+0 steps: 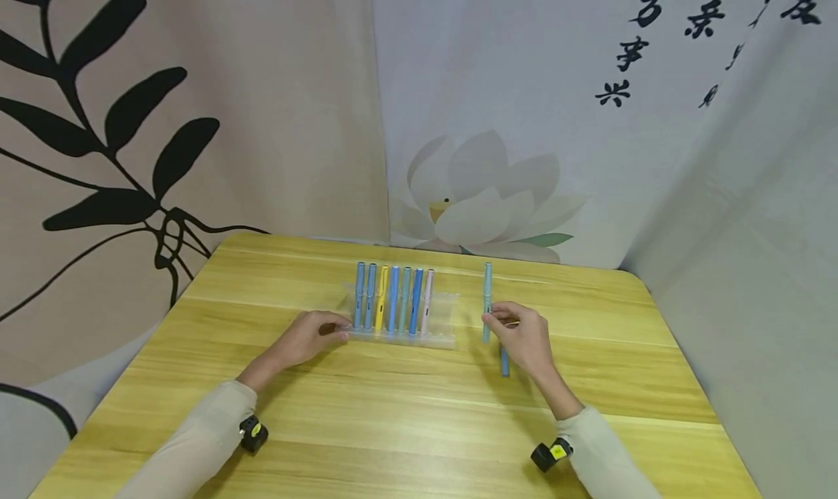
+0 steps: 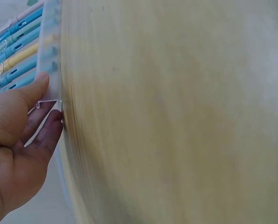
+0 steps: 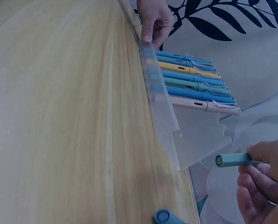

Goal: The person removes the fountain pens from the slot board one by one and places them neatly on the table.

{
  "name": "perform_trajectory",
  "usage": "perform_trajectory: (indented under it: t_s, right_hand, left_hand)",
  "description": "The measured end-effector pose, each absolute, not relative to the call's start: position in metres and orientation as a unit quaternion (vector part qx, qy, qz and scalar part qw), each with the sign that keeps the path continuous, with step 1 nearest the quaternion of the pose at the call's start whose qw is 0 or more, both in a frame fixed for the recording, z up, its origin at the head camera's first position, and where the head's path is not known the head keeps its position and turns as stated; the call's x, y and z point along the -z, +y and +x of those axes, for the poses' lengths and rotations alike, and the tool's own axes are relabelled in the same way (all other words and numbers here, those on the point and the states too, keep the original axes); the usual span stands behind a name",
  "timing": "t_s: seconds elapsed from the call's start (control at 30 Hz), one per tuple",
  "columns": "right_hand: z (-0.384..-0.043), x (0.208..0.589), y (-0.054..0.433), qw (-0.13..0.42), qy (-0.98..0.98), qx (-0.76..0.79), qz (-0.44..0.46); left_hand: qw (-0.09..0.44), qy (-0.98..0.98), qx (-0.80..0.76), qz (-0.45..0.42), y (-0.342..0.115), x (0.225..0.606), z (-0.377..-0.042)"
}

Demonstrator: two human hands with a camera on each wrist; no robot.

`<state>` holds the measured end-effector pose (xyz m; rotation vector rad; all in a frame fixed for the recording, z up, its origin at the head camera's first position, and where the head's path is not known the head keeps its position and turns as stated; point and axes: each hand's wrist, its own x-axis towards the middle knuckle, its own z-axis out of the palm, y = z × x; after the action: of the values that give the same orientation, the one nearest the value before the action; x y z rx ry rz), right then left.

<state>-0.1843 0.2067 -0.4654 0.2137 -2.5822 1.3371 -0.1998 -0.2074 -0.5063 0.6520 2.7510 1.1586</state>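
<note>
A clear pen stand [image 1: 444, 317] holds a row of several capped pens, blue, yellow, green and pale pink, side by side. My left hand [image 1: 317, 335] pinches the stand's left end; in the left wrist view the thumb [image 2: 42, 84] lies on its front ledge and the fingers are under the corner. To the right of the stand, my right hand [image 1: 524, 335] pinches a light green pen [image 1: 487, 284] between thumb and fingers. The right wrist view shows the round end of this pen [image 3: 230, 160] pointing out from the fingers. A blue pen [image 1: 505, 364] lies on the table, partly hidden below my right hand.
The wooden table [image 1: 393, 426] extends in front of and on both sides of the stand. Behind it hang curtains printed with a lotus [image 1: 491, 193], dark leaves [image 1: 111, 121] and writing. In the stand, bare slots [image 3: 199, 130] lie beyond the pink pen [image 1: 428, 302].
</note>
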Motion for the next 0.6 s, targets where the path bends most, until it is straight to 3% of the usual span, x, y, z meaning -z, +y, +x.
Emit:
perform_trajectory:
  t_s: [0.6]
  right_hand:
    - [-0.175, 0.469, 0.239, 0.102, -0.898, -0.427, 0.008]
  left_hand:
    - [0.047, 0.901, -0.373, 0.215, -0.207, 0.507, -0.199]
